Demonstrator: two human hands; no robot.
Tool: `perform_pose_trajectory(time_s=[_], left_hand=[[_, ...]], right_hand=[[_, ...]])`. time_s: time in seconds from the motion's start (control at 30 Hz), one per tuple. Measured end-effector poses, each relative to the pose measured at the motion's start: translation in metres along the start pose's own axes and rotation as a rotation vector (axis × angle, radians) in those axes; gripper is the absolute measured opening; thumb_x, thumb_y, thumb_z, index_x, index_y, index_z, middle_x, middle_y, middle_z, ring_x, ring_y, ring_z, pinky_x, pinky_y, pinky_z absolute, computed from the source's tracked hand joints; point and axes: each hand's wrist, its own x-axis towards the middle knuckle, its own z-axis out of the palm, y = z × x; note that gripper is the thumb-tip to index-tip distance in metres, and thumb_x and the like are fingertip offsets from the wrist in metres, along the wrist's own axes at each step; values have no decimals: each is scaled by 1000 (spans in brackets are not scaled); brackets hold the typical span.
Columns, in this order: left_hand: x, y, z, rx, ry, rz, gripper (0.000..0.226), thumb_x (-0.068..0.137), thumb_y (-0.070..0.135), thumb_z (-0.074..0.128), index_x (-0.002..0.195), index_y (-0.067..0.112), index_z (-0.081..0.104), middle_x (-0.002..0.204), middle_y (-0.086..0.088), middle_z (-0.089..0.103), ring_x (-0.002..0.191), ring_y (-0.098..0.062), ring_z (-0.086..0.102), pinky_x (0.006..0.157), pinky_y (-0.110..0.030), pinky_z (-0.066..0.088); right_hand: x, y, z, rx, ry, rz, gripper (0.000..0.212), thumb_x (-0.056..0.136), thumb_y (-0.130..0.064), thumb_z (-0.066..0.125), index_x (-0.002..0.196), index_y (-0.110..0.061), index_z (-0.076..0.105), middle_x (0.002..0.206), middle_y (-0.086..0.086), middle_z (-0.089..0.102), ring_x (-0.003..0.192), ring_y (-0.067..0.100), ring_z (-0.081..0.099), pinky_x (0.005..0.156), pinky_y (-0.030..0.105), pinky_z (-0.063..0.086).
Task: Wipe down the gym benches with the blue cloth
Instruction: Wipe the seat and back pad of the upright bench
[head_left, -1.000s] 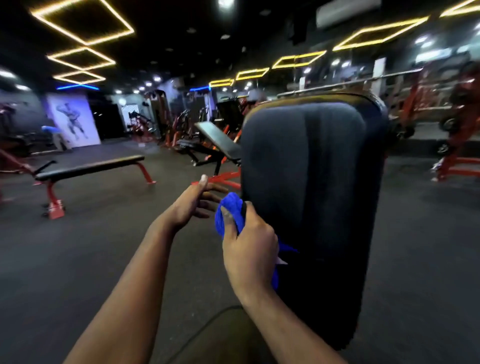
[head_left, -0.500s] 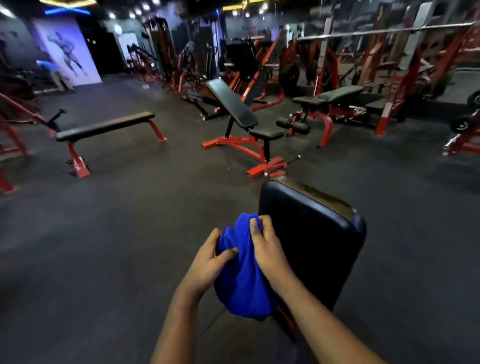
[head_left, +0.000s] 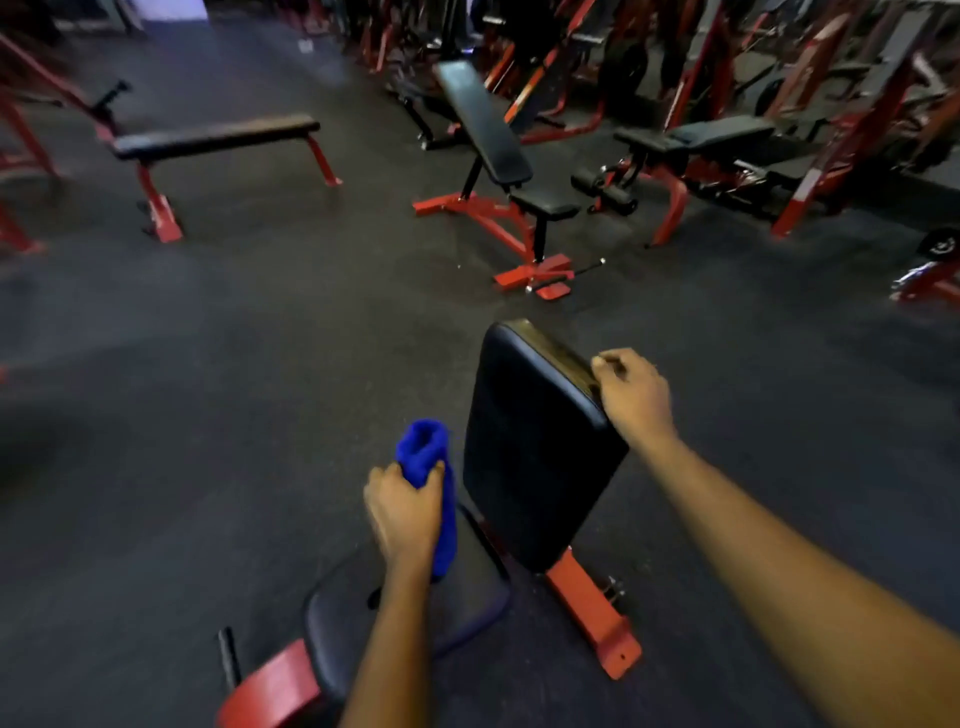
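- The right hand (head_left: 634, 397) has left the blue cloth (head_left: 422, 452); its fingers now curl over the top edge of the backrest (head_left: 535, 457).
- The left hand (head_left: 405, 512) alone grips the bunched cloth, just beside the backrest.
- Wiping seems about to start.

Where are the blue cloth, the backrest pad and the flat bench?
blue cloth (head_left: 422, 447): head view, its bunched top end.
backrest pad (head_left: 535, 452): head view, middle of its face.
flat bench (head_left: 218, 136): head view, its padded top.

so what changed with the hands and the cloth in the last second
The right hand let go of the blue cloth and moved right to grip the top edge of the backrest pad. The left hand, open a second ago, now holds the cloth alone, beside the pad. The pad stays upright.
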Motion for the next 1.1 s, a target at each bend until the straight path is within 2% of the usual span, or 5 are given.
perform_pose_trajectory(time_s=[0.1,0.5,0.7,0.9,1.1], left_hand=[[-15,35,36,-123,92,25,41,80,37,75,77,-3,65,83,-24,58,79,-38,60,72,-42,48],[-52,120,140,-344,99,220,51,96,56,32,146,52,26,144,2,30,125,-16,30,101,-38,18],[28,145,138,-621,70,-160,63,105,40,33,157,15,6,163,-6,12,150,-19,10,116,-26,9],[-63,143,137,-699,45,143,65,100,43,41,156,19,19,161,9,20,146,-1,17,117,-16,14],[62,148,134,-665,50,-71,60,105,34,36,155,10,13,164,-4,10,150,-15,8,120,-25,5]], right_hand=[[19,10,0,29,-372,37,28,102,-41,42,109,-24,64,113,6,63,112,27,55,84,28,36],[34,38,25,250,-229,-193,35,101,-29,44,66,-24,41,63,-6,48,65,14,45,68,40,38],[35,39,25,265,-209,-246,34,101,-27,43,67,-26,40,61,-6,43,58,7,40,63,40,35],[34,41,25,281,-202,-278,32,102,-26,43,70,-24,44,62,-5,47,58,6,44,62,36,36],[32,40,26,282,-193,-290,27,100,-26,43,77,-15,50,63,-5,45,59,6,40,61,33,33]])
